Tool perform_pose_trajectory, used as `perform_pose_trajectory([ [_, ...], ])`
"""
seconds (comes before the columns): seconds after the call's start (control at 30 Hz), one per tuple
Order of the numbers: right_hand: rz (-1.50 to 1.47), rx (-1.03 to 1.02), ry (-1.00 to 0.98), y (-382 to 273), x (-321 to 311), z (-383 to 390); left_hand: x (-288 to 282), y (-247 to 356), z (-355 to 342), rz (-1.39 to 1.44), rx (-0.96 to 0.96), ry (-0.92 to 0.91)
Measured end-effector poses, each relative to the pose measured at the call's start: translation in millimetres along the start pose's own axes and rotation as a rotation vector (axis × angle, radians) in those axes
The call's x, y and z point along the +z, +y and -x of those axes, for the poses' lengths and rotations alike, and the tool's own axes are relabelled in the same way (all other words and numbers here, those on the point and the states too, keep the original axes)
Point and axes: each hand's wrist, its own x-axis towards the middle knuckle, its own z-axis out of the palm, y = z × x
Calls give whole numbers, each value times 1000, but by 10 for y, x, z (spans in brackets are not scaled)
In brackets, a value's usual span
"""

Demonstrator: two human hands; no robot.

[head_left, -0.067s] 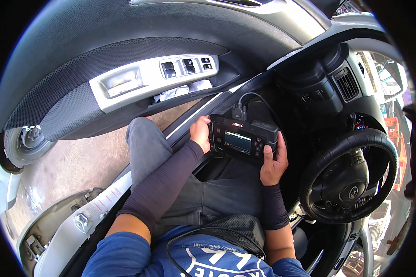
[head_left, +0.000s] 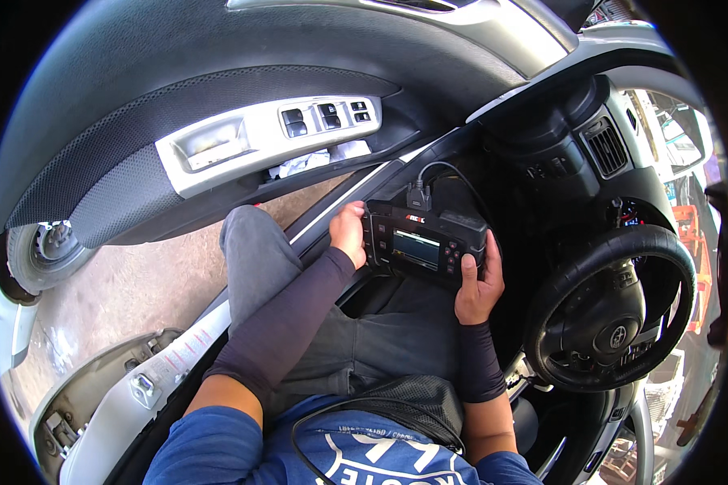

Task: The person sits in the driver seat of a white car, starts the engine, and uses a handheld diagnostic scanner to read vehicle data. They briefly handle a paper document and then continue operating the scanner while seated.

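Presently, left of the steering wheel [head_left: 608, 319], the left hand [head_left: 348, 236] and right hand [head_left: 478, 289] clasp opposite ends of a black device [head_left: 416, 249].

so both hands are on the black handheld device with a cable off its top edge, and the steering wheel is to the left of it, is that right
No, the steering wheel is to the right of the black handheld device, not left, as the head view shows. The left hand and right hand are on it, with the cable off its top edge.
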Motion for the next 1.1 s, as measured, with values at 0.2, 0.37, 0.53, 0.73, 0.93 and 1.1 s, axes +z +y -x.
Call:
perform_pose_trajectory([
  [0.2, -28, 12, 3, 27, -8, 3, -149, -38, -223, -278, 445, 63],
  [0.37, -27, 14, 14, 12, -4, 7, -113, -85, -126, -391, 620, -57],
  [0.53, 10, 5, 28, 16, -13, 7, -106, -127, -26, -698, 597, -53],
  [0.73, 36, 3, 25, 6, -21, 10, 6, -67, 45, -336, 339, 9],
  [0.93, 37, 5, 19, -4, -11, 12, 68, 119, 260, -225, -83, -251],
  [1.1, 29, 13, 4, -10, -1, 21, 88, 138, 156, -250, -191, -139],
])
